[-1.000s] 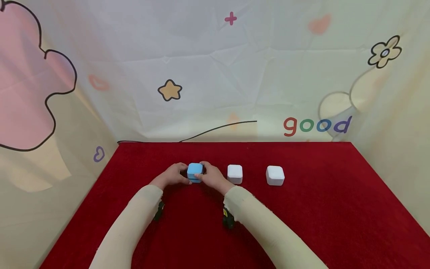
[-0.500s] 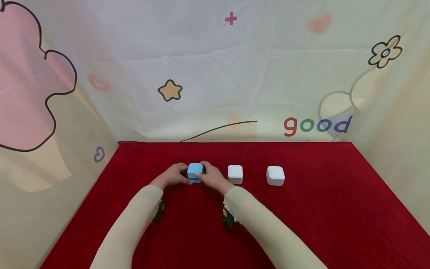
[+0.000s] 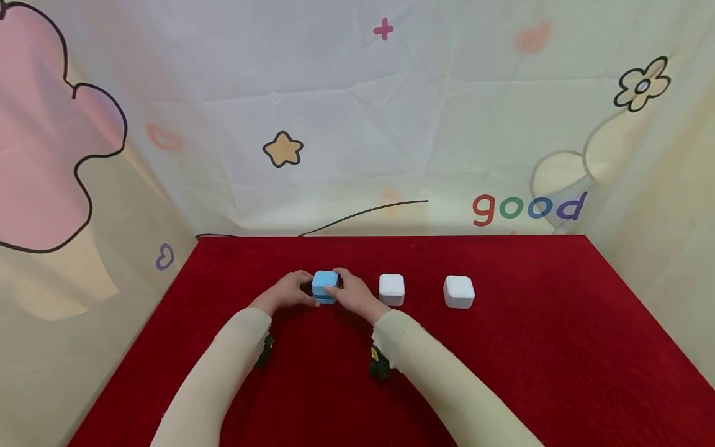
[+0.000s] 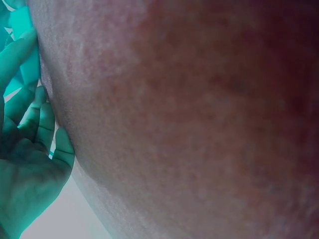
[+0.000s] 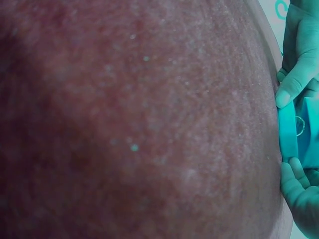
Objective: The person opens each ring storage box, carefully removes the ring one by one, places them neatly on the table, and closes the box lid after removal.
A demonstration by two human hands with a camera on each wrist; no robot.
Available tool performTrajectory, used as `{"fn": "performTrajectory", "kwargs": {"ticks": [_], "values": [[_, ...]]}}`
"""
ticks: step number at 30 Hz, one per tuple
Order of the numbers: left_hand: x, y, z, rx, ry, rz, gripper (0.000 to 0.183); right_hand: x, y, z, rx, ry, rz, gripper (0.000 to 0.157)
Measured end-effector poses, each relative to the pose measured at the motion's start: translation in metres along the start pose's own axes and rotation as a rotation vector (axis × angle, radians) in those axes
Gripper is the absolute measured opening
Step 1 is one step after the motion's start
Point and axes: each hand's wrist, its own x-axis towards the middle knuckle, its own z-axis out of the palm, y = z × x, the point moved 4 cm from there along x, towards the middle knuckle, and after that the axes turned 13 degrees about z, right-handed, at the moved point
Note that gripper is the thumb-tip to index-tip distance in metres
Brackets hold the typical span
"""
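Note:
A small light-blue ring box (image 3: 325, 279) with rounded corners stands toward the left on the red cloth, between both hands. My left hand (image 3: 287, 289) holds its left side, thumb near the lower front corner. The right hand (image 3: 355, 297) grips the other side, its thumb on the front. A dark gap runs across the box's front between lid and base. Through that gap the right wrist view shows a thin ring (image 5: 300, 126) between the base (image 5: 287, 133) and the tilted lid (image 5: 312, 133). Palm and spread fingers of the left hand (image 4: 30, 174) show in the left wrist view.
Two white boxes of similar shape stand to the right, a nearer one (image 3: 391, 289) beside the right wrist and another (image 3: 459, 292) farther along. Red cloth (image 3: 558, 347) covers the table. A printed white curtain (image 3: 346, 124) rises behind its back edge.
The dark gap across the blue ring box's front looks slightly wider. Both hands stay in place, and the head view has shifted very slightly.

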Motion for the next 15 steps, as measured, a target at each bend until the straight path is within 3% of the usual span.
{"fn": "performTrajectory", "kwargs": {"ticks": [15], "values": [[-0.0010,0.0023,-0.0003,0.000,-0.005,-0.019,0.053,-0.0004,-0.0014,-0.0022,-0.008,-0.011,0.009,0.058]]}}
